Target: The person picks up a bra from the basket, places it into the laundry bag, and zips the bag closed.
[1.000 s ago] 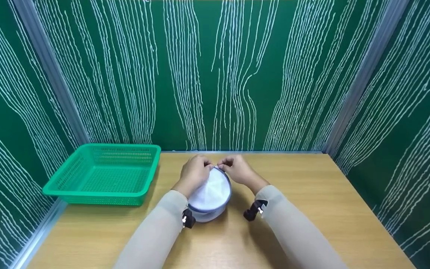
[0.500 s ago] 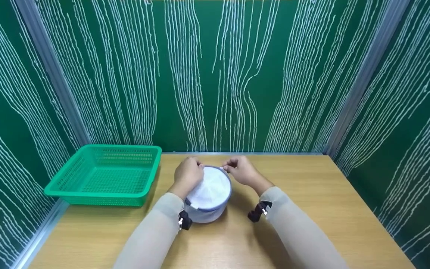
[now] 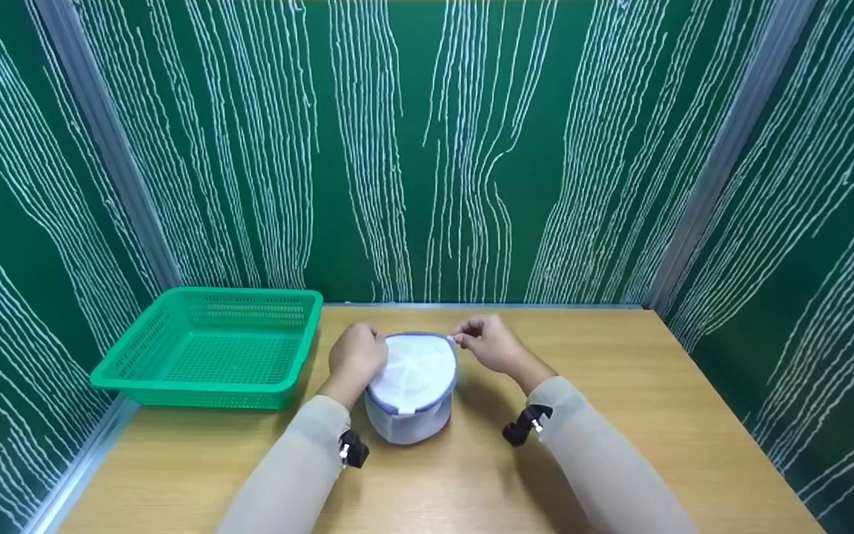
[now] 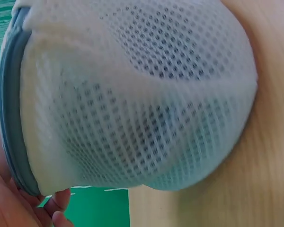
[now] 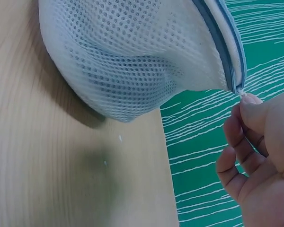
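Note:
A round white mesh laundry bag (image 3: 414, 374) with a blue-grey zipper band around its top stands on the table. My left hand (image 3: 356, 356) grips the top rim at its far left side; in the left wrist view the thumb lies by the zipper band (image 4: 12, 99) and fingertips show below the rim. With thumb and index finger, my right hand (image 3: 492, 345) pinches the small white zipper pull (image 5: 242, 92) at the rim's far right. Its other fingers are loosely curled. A light tab (image 3: 406, 410) shows at the front of the rim. The inside of the bag is hidden by its lid.
A green plastic basket (image 3: 208, 386) stands at the back left of the wooden table (image 3: 590, 386). Green panels (image 3: 620, 222) with white wavy lines enclose the back and both sides.
My hands have moved apart along the rim, the left one leftward and the right one rightward with the zipper pull. The bag has turned, bringing its tab round to the front.

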Available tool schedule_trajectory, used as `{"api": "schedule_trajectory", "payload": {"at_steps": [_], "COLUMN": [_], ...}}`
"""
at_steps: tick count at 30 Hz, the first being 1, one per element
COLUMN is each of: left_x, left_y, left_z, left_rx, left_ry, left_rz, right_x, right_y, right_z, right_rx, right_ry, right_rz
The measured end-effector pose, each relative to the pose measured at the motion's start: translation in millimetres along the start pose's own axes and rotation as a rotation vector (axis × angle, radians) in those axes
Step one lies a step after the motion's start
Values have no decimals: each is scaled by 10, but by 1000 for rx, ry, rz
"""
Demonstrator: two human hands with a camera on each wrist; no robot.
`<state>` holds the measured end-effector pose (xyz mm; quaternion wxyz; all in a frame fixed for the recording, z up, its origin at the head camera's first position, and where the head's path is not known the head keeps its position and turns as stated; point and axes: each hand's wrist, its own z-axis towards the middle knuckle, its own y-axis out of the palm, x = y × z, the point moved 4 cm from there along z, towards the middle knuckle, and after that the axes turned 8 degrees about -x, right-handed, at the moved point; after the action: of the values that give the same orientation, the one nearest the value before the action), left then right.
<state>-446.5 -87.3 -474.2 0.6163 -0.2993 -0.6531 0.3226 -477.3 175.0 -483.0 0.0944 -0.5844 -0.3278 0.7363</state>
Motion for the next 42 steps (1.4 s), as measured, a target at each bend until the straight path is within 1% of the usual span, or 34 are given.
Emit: {"api": "schedule_trajectory", "payload": {"at_steps": [5,8,12,14,16,18,21,25,30,33,36,39,42], "left_x": [-80,-78,-13,34,86,142,231,365,513,575,612,622,608], "left_y": [17,37,72,90,112,138,187,224,229,230,226,222,219], "left_z": [-27,-30,-43,-48,-50,-47,-44,-39,-31,-30,-38,-31,-9], "left_rx": [1,-3,-30,-46,-56,-65,-82,-87,-69,-58,-57,-59,-55], "left_ry": [-38,-45,-50,-52,-48,-38,-8,58,167,234,284,311,310], "left_rz": [-47,-87,-168,-195,-205,-196,-152,-81,-19,11,33,55,63], "right_x": [21,33,39,35,27,21,11,-4,-36,-90,-150,-188,-192], "right_y": [8,17,25,29,37,45,59,80,109,120,123,111,100], "right_z": [-30,-34,-28,-19,-9,3,16,29,40,60,75,80,84], "right_rx": [10,23,34,36,35,33,28,34,40,43,33,18,13], "right_ry": [-5,2,28,43,61,75,87,73,37,-2,-33,-56,-67], "right_rz": [-6,-4,14,21,35,45,54,54,51,45,32,21,28]}}
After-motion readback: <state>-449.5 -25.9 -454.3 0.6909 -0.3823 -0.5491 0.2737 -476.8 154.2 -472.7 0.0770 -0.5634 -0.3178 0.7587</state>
